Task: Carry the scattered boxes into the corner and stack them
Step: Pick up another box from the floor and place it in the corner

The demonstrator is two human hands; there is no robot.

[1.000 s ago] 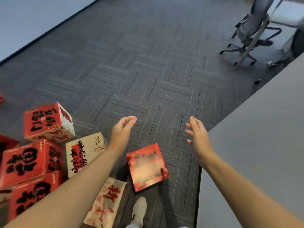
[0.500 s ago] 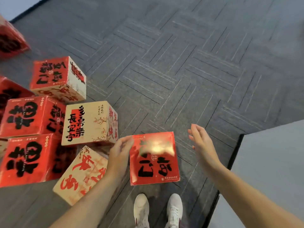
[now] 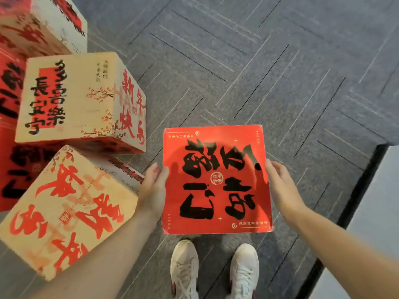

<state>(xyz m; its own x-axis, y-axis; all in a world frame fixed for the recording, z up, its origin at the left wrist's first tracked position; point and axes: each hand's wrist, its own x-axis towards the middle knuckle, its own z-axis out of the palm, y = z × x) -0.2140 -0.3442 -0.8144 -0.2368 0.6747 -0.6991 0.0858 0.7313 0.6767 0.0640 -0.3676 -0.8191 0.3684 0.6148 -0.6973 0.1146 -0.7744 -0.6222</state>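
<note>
1. Red box (image 3: 217, 180) with big black brush characters is dead centre and low in the view. It's over the grey carpet (image 3: 259, 72), just ahead of the toes of two white sneakers (image 3: 185, 268).
2. You're looking straight down on its top face, which looks pretty much square, so there's no real long axis to call. Its edges run nearly straight ahead and straight across, twisted a touch clockwise. The characters look upside down from the wearer's side, tops toward the shoes.
3. The left hand (image 3: 154, 186) is on the box's left side, palm flat against it and fingers mostly straight, pointing forward. The thumb tip lies on the top edge.
4. The right hand (image 3: 280, 182) does the same on the right side, with fairly straight fingers pressed flat to the wall. So the box is squeezed between two flat palms, and neither hand wraps round it.
5. Can't tell if the bottom touches the carpet, since the sides and underside are hidden.
6. Left of it is a tilted cream box with red characters (image 3: 71, 210), its corner just beside the left hand.
7. Behind that sits a cream box with black characters (image 3: 71, 98) on top and red ones down its side. There's also a blurry box at top left (image 3: 43, 24), and red boxes at the far left (image 3: 8, 93) are cut off by the frame.
8. A pale grey surface (image 3: 377, 212) with a dark strip along its edge fills the lower right, beside the right forearm.
</note>
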